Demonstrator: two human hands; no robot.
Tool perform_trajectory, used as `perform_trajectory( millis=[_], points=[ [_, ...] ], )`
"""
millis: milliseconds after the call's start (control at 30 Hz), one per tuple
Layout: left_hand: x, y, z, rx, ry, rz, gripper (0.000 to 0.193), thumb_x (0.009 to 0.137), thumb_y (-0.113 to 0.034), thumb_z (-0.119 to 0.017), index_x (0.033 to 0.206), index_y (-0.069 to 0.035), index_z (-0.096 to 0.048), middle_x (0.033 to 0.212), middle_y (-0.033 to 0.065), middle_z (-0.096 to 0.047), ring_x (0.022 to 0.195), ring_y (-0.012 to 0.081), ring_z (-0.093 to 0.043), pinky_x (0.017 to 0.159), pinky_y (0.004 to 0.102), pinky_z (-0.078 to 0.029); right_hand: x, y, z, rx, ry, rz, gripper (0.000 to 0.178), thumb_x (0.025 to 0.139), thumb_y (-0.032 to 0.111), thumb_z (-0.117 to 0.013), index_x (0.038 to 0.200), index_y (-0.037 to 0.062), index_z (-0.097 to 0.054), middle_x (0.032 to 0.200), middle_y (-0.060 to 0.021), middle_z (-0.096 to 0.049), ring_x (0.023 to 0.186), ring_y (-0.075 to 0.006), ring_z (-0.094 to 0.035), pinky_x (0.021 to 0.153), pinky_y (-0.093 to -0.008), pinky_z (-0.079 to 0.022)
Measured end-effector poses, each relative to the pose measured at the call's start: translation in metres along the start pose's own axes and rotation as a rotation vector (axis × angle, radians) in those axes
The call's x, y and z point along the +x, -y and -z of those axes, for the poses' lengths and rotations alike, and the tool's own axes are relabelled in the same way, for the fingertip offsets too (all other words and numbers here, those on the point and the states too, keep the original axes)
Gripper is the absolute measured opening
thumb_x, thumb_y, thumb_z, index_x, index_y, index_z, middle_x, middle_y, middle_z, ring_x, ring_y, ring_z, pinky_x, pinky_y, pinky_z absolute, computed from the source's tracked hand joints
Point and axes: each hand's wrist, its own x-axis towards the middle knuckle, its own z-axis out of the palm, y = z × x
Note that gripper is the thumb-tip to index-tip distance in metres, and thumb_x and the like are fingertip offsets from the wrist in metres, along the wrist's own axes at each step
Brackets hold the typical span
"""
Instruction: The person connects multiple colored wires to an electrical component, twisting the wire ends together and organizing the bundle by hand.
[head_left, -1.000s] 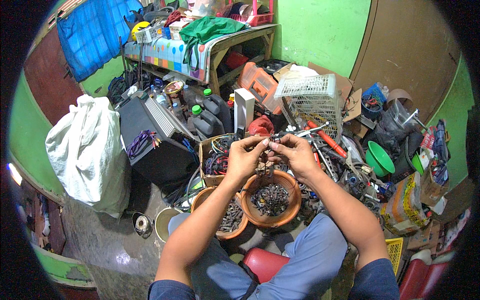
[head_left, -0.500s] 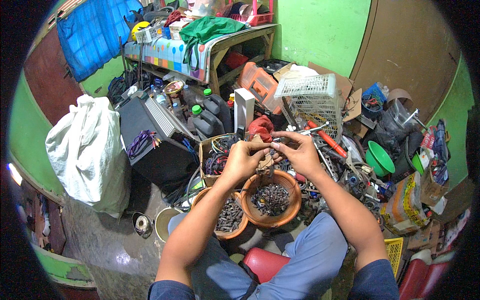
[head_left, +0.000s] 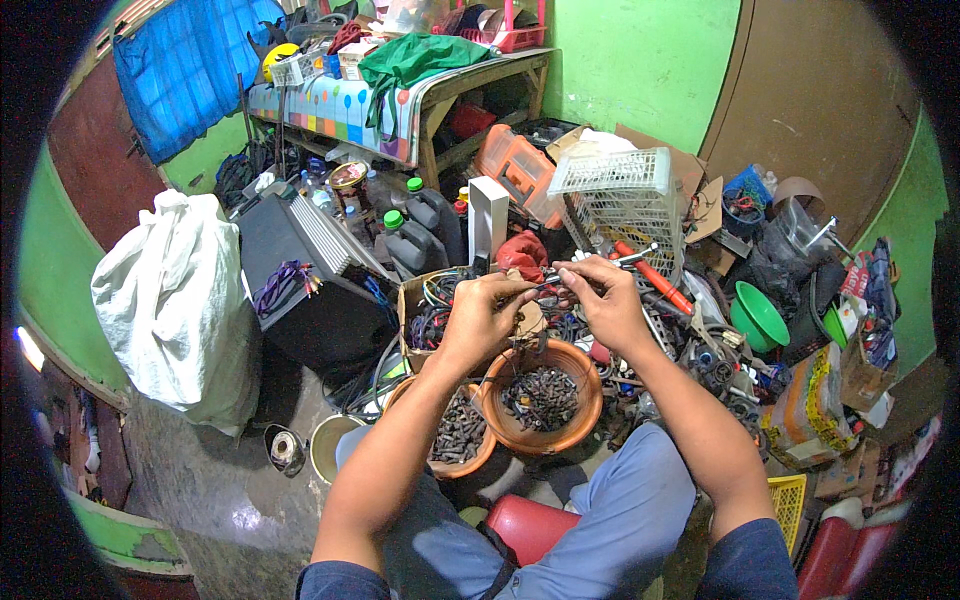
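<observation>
Both my hands are raised over the far side of two orange-brown bowls, fingertips a little apart. A thin dark piece, perhaps a short wire (head_left: 547, 282), spans the gap between them; it is too small to make out fully. My left hand (head_left: 483, 316) pinches its left end, and my right hand (head_left: 607, 302) closes thumb and fingers on its right end. Below, the right bowl (head_left: 543, 445) holds many small dark grey pieces with some thin wires. The left bowl (head_left: 462, 468), partly hidden by my left forearm, is filled with similar small dark pieces.
A cardboard box of cables (head_left: 413, 335) stands beyond my left hand, near a red bag (head_left: 522, 250). Loose metal parts lie to the right, with a green bowl (head_left: 760, 318) and a white plastic crate (head_left: 615, 175). A white sack (head_left: 175, 300) stands at left.
My fingertips have drawn apart, and the thin dark piece now shows between them. My right hand has shifted slightly right.
</observation>
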Motion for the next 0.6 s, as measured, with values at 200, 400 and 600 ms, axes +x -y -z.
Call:
perform_trajectory(
  millis=[200,400,600],
  points=[
    [-0.002,0.001,0.000,-0.030,0.029,0.124,0.017,0.085,-0.014,-0.073,0.099,-0.004,-0.076,0.084,0.0147,-0.072,0.070,0.0230,-0.069,0.068,0.0347,-0.051,-0.001,0.002,0.006,-0.046,-0.005,-0.028,0.014,0.093,0.008,-0.065,0.103,-0.0015,-0.070,0.084,-0.0071,-0.072,0.081,-0.0125,-0.070,0.068,-0.0273,-0.056],
    [0.001,-0.011,0.003,-0.157,0.103,0.338,0.023,0.089,-0.018,-0.070,0.107,-0.004,-0.074,0.088,0.0134,-0.074,0.077,0.0173,-0.068,0.073,0.0326,-0.051,-0.002,-0.006,0.006,-0.105,0.029,0.038,0.014,0.092,0.007,-0.066,0.102,-0.0015,-0.068,0.088,-0.0087,-0.072,0.082,-0.0120,-0.068,0.073,-0.0289,-0.055],
    [0.000,0.001,-0.003,-0.307,0.141,0.418,0.029,0.092,-0.022,-0.069,0.113,-0.003,-0.072,0.096,0.0100,-0.075,0.086,0.0116,-0.066,0.079,0.0298,-0.052,-0.003,-0.009,0.005,-0.113,0.069,-0.003,0.015,0.092,0.009,-0.067,0.103,-0.0009,-0.068,0.093,-0.0094,-0.071,0.084,-0.0115,-0.067,0.075,-0.0288,-0.054]
  ],
)
